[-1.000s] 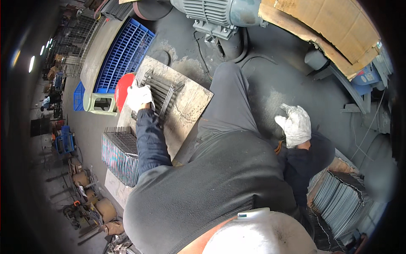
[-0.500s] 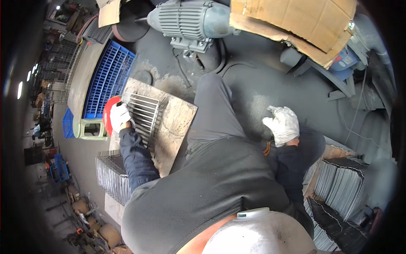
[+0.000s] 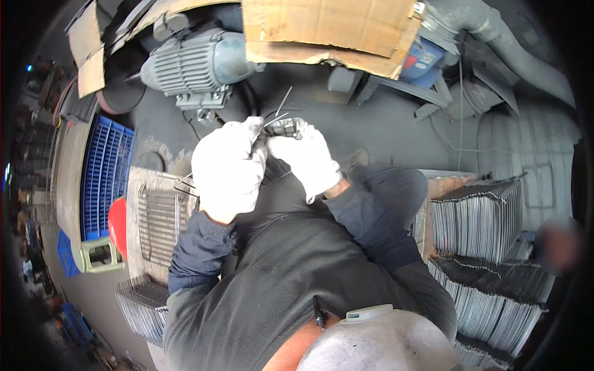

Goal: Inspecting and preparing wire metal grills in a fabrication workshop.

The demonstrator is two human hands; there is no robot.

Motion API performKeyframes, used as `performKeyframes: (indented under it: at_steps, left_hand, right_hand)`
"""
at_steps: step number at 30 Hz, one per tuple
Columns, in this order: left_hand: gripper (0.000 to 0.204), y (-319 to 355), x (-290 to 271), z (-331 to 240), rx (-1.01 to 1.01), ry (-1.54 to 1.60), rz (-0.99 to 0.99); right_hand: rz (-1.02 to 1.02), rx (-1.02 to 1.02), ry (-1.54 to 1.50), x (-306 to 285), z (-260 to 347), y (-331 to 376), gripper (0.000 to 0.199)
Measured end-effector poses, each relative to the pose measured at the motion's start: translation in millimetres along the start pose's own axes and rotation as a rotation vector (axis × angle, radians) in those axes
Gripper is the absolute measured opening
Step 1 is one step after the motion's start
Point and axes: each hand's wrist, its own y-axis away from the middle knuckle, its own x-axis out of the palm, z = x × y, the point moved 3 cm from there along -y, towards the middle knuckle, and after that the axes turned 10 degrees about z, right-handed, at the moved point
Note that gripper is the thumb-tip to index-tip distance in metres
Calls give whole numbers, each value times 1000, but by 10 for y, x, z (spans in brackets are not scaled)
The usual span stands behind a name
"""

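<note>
In front of my lap, both hands in white work gloves are brought together around a wire rack (image 3: 279,115), seen mostly edge-on. Its thin metal rods stick out above the gloves, below them and past the left wrist; the gloves cover most of it. My left hand (image 3: 229,164) is closed on the rack, back of the glove toward me. Close beside it, my right hand (image 3: 304,159) has its fingers curled onto the same rack, with a dark patch at the fingertips. Another wire rack (image 3: 162,224) lies on the pale board (image 3: 145,178) to my left, next to a red round object (image 3: 117,227).
Stacked wire racks stand at my right (image 3: 476,222) and lower left (image 3: 142,309). A grey electric motor (image 3: 192,65) and cardboard (image 3: 328,28) are ahead. At far left are a blue crate (image 3: 105,179) and a green stool (image 3: 99,255). A large duct (image 3: 495,37) runs at upper right.
My left hand has come from the board's far side to the middle, and my right hand has moved left to meet it. A rack is now between them. The view has turned right.
</note>
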Motion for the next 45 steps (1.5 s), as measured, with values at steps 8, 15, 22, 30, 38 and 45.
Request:
performKeyframes:
  at_steps: [8, 15, 22, 30, 38, 45]
  left_hand:
    - [60, -208, 1730, 760, -584, 1417, 56]
    - [23, -704, 2713, 184, -737, 1613, 377]
    - [21, -889, 2937, 240, -821, 1704, 394]
    - [22, -995, 2993, 219, -652, 1561, 476]
    - [27, -904, 2847, 383, -700, 1441, 376]
    - [33, -988, 3046, 393, -405, 1223, 520]
  right_hand:
    - [-538, -154, -646, -1372, -650, 361, 15]
    - [-805, 52, -353, -2188, -1087, 674, 19]
    - [-805, 41, -383, -2283, -1219, 530, 21]
    - [-1011, 74, -341, -2208, -1242, 541, 15]
    - [-895, 96, -250, -2133, -1121, 302, 18]
    - [-976, 20, -169, -2271, -1135, 493, 13]
